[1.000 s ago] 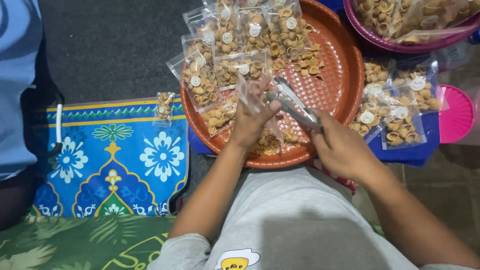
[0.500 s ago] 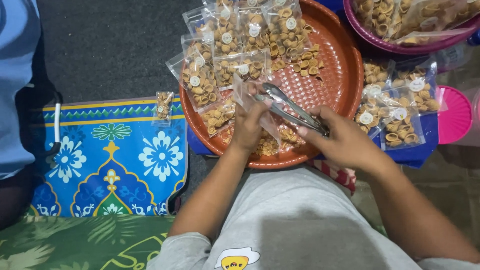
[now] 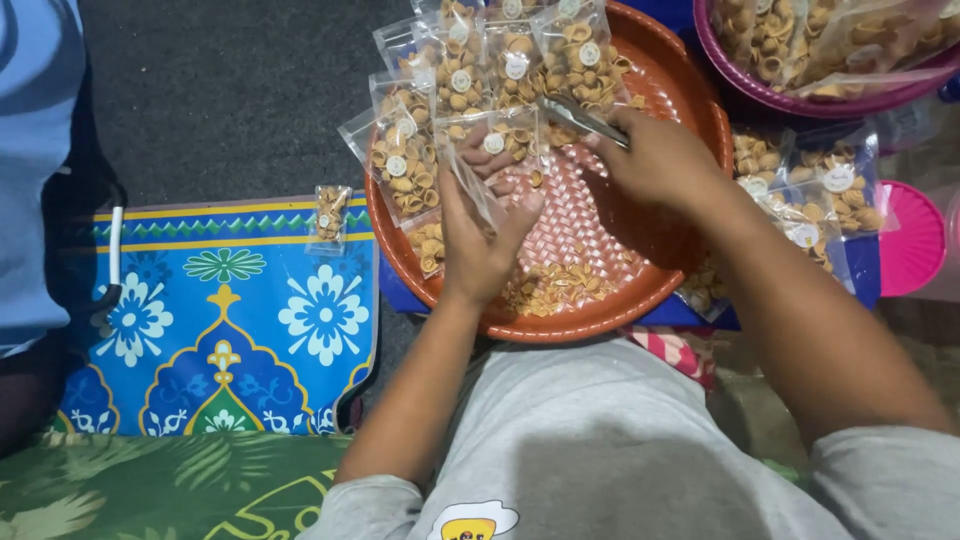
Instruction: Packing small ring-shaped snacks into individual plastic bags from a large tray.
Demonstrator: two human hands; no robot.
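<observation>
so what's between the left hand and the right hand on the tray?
Head view: bare woven floor of the round tray separates left hand from right hand. Loose snacks lie nearer the body, below that gap.

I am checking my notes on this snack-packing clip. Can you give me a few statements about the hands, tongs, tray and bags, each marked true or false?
1. The right hand holds metal tongs. True.
2. The left hand holds a clear plastic bag over the round orange woven tray. True.
3. The tray is bare of snacks. False: loose golden shell-shaped snacks lie near its front rim.
4. One small filled bag lies on the blue floral mat. True.
5. The purple bowl sits left of the tray. False: it is at upper right.
</observation>
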